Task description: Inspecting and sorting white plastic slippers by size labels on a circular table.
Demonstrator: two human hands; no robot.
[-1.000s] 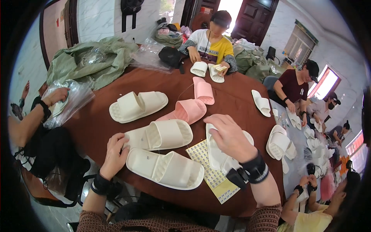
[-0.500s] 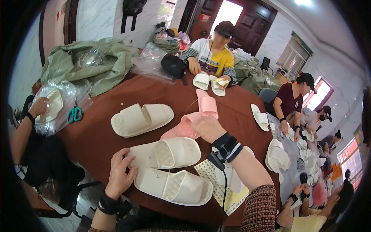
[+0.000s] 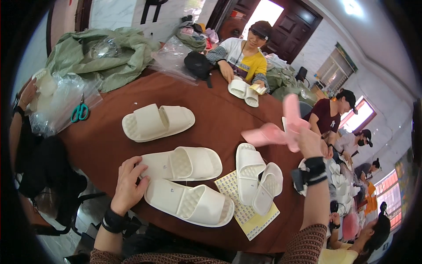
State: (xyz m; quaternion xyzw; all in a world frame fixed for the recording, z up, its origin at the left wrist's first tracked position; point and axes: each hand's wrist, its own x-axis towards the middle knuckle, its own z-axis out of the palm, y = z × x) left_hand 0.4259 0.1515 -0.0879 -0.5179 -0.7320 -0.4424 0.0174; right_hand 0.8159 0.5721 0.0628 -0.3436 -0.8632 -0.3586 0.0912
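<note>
At the near left, my left hand [image 3: 128, 182] is closed on the heel of a white slipper [image 3: 197, 163], its thumb toward the gap before a second white slipper [image 3: 184, 203]. Both lie soles down, side by side, with a small mark on each insole. My right hand [image 3: 310, 143], smeared by motion, is closed on a pair of pink slippers [image 3: 292, 121] lifted over the right side of the table; its fingertips are partly hidden. Between my arms, a smaller white pair [image 3: 248, 176] lies partly on a yellow sticker sheet [image 3: 237, 193].
Two white slippers nested together [image 3: 158, 122] lie farther back on the brown cloth [image 3: 206, 119]. Teal-handled scissors [image 3: 80, 112] rest by clear plastic at left. A co-worker [image 3: 246, 57] across the table handles white slippers. Other people work at the right.
My right hand has lifted the pink slippers from the table's middle and carried them right. The small white pair beneath my right arm is now uncovered. My left hand stays at the slipper's heel.
</note>
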